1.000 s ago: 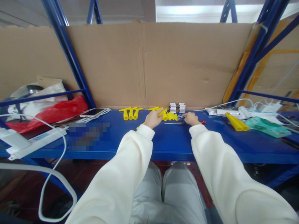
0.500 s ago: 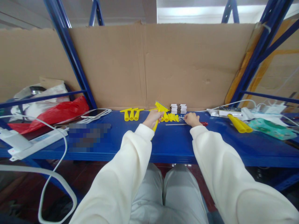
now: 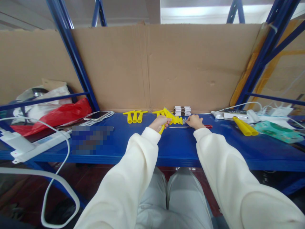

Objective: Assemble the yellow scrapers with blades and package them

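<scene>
My left hand (image 3: 160, 123) is wrapped round the handle of a yellow scraper (image 3: 168, 114), whose wide head points up and to the right. Beside small yellow pieces (image 3: 177, 120) and tiny shiny parts (image 3: 185, 119), my right hand (image 3: 194, 121) has its fingers pressed together on the blue table (image 3: 176, 146); what they hold, if anything, is too small to name. A screwdriver with a red handle (image 3: 208, 126) lies just by it. Behind stands a stack of small white boxes (image 3: 182, 111). Three yellow T-shaped handles (image 3: 134, 117) lie to the left.
Two yellow tubes (image 3: 245, 126) and a green packet (image 3: 278, 131) lie on the right. At the left are a red bag (image 3: 78, 109), a white power strip (image 3: 40, 147) and a phone (image 3: 96, 115) with cables. Cardboard (image 3: 178, 66) closes off the back.
My left hand has shifted slightly right with the scraper, whose head is now lower and closer to the small yellow pieces. My right hand has barely moved.
</scene>
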`<move>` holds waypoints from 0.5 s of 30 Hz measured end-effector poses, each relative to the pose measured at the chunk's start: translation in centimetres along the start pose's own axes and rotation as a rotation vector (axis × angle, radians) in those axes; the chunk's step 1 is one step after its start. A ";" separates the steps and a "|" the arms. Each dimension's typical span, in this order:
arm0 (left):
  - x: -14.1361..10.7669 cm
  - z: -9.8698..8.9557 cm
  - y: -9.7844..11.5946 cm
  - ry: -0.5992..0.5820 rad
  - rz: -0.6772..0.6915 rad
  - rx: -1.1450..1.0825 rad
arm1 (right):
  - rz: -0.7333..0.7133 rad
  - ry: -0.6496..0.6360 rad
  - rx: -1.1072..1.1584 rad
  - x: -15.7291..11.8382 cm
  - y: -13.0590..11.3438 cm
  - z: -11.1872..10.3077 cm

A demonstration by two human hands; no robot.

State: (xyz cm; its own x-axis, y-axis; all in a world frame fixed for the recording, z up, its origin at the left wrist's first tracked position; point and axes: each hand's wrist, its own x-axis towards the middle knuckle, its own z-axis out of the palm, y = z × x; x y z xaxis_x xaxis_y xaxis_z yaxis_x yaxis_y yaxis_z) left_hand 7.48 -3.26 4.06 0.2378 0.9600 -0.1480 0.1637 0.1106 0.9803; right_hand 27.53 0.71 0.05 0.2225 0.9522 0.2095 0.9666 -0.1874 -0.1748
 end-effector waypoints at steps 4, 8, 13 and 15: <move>0.2 0.2 -0.3 0.005 0.024 0.015 | -0.003 0.012 -0.014 0.2 -0.1 0.2; 0.4 0.4 -0.5 0.023 0.049 0.050 | -0.005 0.014 -0.025 0.4 -0.2 0.3; 0.5 0.3 -0.7 0.015 0.051 0.063 | 0.024 -0.001 -0.008 0.4 -0.2 0.2; 0.5 0.3 -0.6 0.006 0.051 0.059 | 0.049 -0.025 0.014 0.4 -0.2 0.1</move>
State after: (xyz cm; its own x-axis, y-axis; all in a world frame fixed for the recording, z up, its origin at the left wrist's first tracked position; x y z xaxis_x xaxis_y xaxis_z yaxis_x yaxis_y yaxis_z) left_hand 7.73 -2.92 3.31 0.2420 0.9654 -0.0975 0.2078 0.0466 0.9771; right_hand 27.43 1.11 0.09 0.2664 0.9476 0.1761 0.9526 -0.2310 -0.1982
